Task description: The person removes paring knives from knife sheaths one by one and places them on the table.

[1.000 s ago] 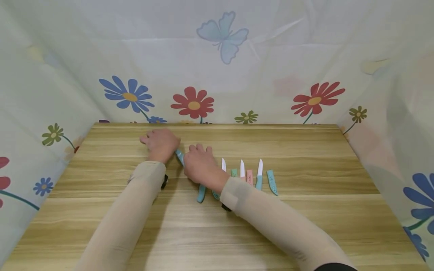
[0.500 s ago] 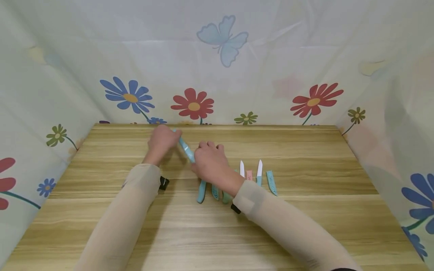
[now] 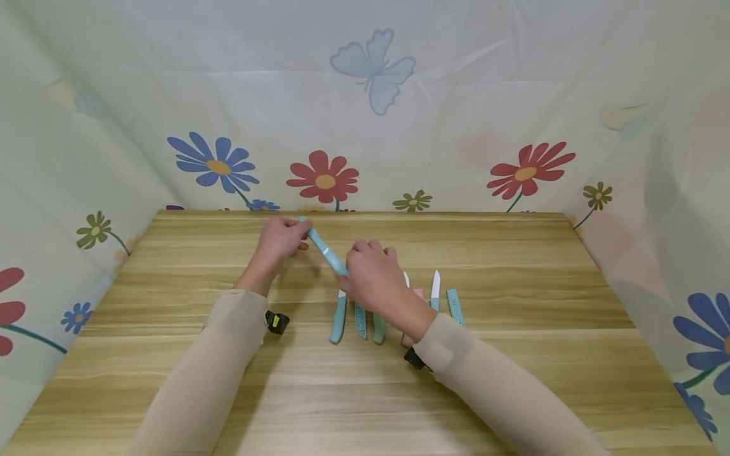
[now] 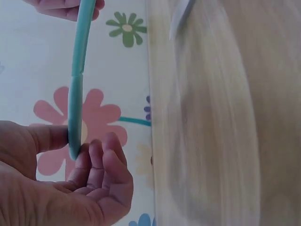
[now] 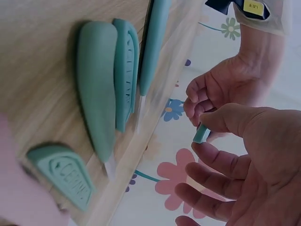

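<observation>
A light-blue paring knife [image 3: 318, 240], its blade inside a light-blue sheath [image 3: 336, 261], is held slantwise above the table between both hands. My left hand [image 3: 282, 239] pinches the handle end between thumb and fingers, as the left wrist view shows on the handle [image 4: 75, 113]. The right hand [image 3: 376, 278] pinches the sheath's tip; in the right wrist view that tip [image 5: 202, 133] sits between thumb and index finger, other fingers spread. Below lie a blue-handled knife [image 3: 338, 320], a blue sheath [image 3: 360, 322] and a green-handled knife [image 3: 379, 329], partly hidden by the right hand.
On the wooden table [image 3: 285, 386], a pink sheath [image 3: 419, 292], a blue-handled knife with bare white blade [image 3: 436, 291] and another blue sheath [image 3: 455, 307] lie right of the right hand. A green sheath [image 5: 66, 174] shows in the right wrist view. Floral cloth [image 3: 445, 126] surrounds the table.
Both hands have moved right with the sheathed knife, the right hand farther. The left hand has turned, bringing its grip on the handle end into sight.
</observation>
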